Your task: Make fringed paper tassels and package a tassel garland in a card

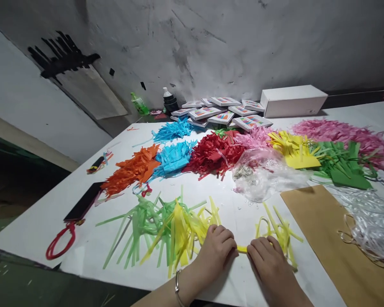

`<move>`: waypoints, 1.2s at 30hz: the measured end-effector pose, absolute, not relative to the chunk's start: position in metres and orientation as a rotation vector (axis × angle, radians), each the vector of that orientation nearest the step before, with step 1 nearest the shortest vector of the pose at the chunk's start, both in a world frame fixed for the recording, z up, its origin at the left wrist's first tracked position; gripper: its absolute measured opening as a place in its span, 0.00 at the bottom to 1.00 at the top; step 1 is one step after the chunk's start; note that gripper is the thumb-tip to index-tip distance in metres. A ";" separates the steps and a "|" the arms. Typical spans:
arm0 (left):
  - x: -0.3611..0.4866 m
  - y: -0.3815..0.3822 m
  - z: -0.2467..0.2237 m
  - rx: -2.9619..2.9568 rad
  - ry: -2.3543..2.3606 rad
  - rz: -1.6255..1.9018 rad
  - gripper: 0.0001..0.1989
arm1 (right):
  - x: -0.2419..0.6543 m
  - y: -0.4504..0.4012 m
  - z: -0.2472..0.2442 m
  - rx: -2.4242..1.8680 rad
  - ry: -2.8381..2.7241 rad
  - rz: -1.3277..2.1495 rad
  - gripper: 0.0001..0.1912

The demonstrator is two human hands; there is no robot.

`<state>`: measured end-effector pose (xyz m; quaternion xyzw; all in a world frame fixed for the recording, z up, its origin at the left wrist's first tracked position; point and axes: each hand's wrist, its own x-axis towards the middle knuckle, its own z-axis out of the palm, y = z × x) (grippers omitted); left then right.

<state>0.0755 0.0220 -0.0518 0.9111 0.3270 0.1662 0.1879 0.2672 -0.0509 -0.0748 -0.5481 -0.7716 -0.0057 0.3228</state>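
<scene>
A yellow paper tassel (242, 249) lies low over the white table, its middle twisted into a thin roll. My left hand (219, 247), with a silver bracelet at the wrist, is closed on the roll's left part. Closed on the right part is my right hand (269, 262), a short gap away. Yellow fringe strips spread out past both hands. To the left, pale green fringed paper (147, 217) lies partly under the yellow strips. My fingertips are mostly hidden from above.
Fringed paper piles cross the table: orange (131, 168), blue (174, 157), red (216, 153), pink (345, 136), green (344, 164). A plastic bag (269, 175), brown sheet (326, 230) and white string (376, 221) lie right. A phone (84, 201) lies left; flat boxes (205, 112) stand behind.
</scene>
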 end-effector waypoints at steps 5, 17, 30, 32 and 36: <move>0.084 0.015 -0.044 2.529 1.132 0.401 0.07 | 0.278 -0.056 -0.072 -1.627 -1.938 -0.005 0.13; 0.086 0.033 -0.036 3.004 0.561 0.193 0.09 | 0.268 -0.055 -0.070 -1.425 -1.973 0.023 0.14; 0.089 0.024 -0.043 2.805 0.808 0.243 0.05 | 0.264 -0.045 -0.079 -1.282 -1.960 0.026 0.14; 0.088 0.020 -0.044 2.866 0.797 0.259 0.06 | 0.266 -0.047 -0.082 -1.288 -1.938 0.053 0.13; 0.088 0.019 -0.048 2.953 0.751 0.343 0.07 | 0.270 -0.048 -0.086 -1.275 -1.965 0.085 0.13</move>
